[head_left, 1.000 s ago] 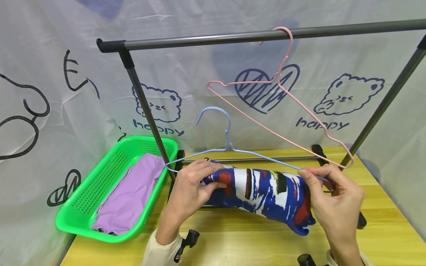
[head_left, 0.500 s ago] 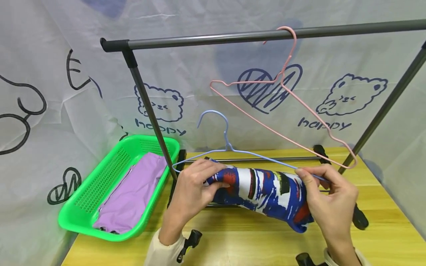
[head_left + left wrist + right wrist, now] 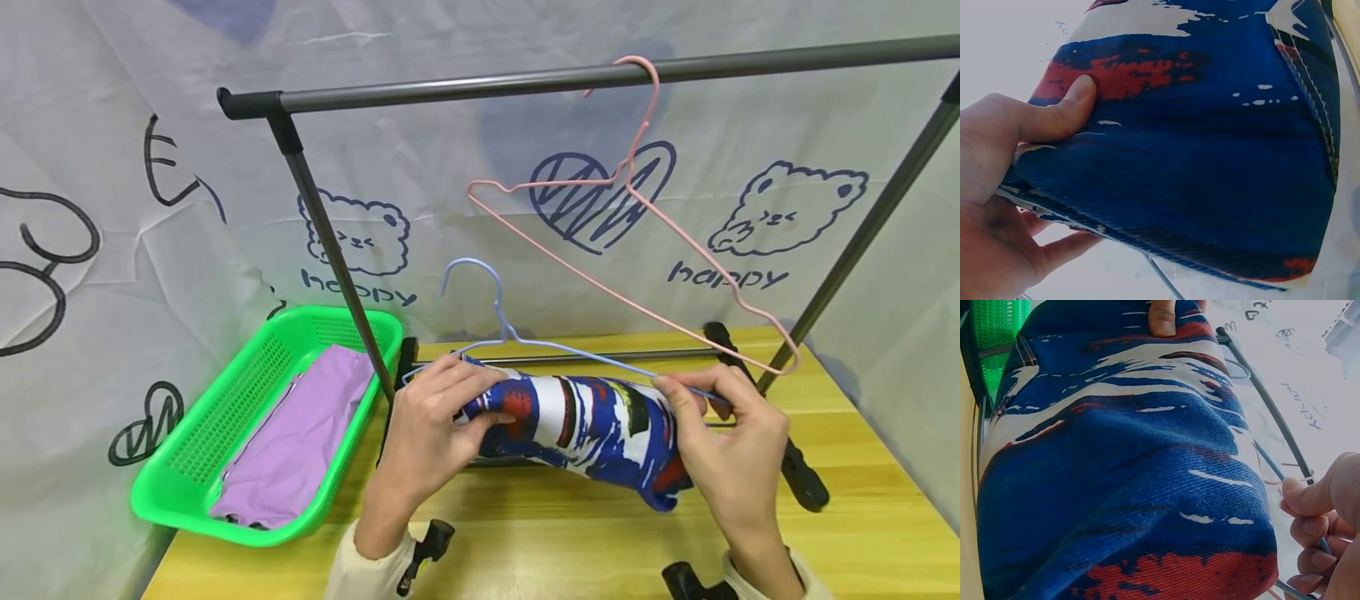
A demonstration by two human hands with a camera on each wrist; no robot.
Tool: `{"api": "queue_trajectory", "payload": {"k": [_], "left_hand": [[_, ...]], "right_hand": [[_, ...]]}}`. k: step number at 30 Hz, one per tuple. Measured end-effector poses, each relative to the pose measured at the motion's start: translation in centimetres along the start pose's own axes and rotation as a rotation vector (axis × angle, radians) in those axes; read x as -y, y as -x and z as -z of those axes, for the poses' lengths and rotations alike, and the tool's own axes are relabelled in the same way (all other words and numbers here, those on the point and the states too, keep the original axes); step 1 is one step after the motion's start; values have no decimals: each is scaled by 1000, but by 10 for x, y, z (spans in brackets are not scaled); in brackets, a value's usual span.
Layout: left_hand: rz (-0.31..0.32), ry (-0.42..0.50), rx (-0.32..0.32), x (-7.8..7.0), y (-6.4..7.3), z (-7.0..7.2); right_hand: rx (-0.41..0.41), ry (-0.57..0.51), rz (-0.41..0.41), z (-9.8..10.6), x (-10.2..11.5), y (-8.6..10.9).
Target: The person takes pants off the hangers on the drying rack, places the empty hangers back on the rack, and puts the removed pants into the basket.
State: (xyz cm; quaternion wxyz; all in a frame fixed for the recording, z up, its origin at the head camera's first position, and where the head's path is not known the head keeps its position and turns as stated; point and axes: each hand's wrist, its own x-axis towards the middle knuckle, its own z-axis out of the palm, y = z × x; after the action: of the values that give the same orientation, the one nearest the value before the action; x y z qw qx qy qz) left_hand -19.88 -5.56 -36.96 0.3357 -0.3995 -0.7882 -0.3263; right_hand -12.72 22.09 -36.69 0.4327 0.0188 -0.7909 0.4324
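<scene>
My left hand [image 3: 438,408] pinches the left edge of a folded denim garment [image 3: 581,421] with blue, white, red and black brush-stroke patterning. In the left wrist view its thumb [image 3: 1075,103] lies on top of the fabric and its fingers are underneath. My right hand [image 3: 731,429] pinches the right arm of a light blue wire hanger [image 3: 504,321], just beyond the garment's right end. The hanger's hook points up and left, and its left end is partly behind my left hand. The garment covers its lower part; whether the cloth passes through it I cannot tell.
A dark metal rack rail [image 3: 450,87] runs across above my hands, with a pink wire hanger [image 3: 656,87] hooked on it. At left stands a green basket [image 3: 146,504] holding a folded purple garment [image 3: 300,442]. The rack's feet rest on the wooden table [image 3: 525,554].
My right hand has moved left with the blue hanger, whose hook now sits lower and whose left end has slid behind my left hand. The left hand keeps its hold on the garment.
</scene>
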Motion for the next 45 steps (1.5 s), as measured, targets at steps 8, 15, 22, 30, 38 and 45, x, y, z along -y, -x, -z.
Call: {"api": "queue_trajectory", "payload": {"k": [8, 15, 22, 30, 38, 45], "left_hand": [[-29, -68, -56, -4, 0, 4], [-36, -46, -63, -3, 0, 7], [-13, 41, -65, 1, 1, 12], [-53, 86, -127, -1, -2, 13], [-71, 60, -165, -4, -2, 19], [-27, 104, -187, 5, -1, 27]], "right_hand": [[-22, 4, 15, -5, -4, -3], [-38, 10, 4, -9, -6, -3], [-35, 7, 1, -4, -10, -6], [-64, 16, -45, 5, -14, -9], [-81, 52, -84, 11, -19, -11], [-84, 56, -103, 13, -18, -12]]}}
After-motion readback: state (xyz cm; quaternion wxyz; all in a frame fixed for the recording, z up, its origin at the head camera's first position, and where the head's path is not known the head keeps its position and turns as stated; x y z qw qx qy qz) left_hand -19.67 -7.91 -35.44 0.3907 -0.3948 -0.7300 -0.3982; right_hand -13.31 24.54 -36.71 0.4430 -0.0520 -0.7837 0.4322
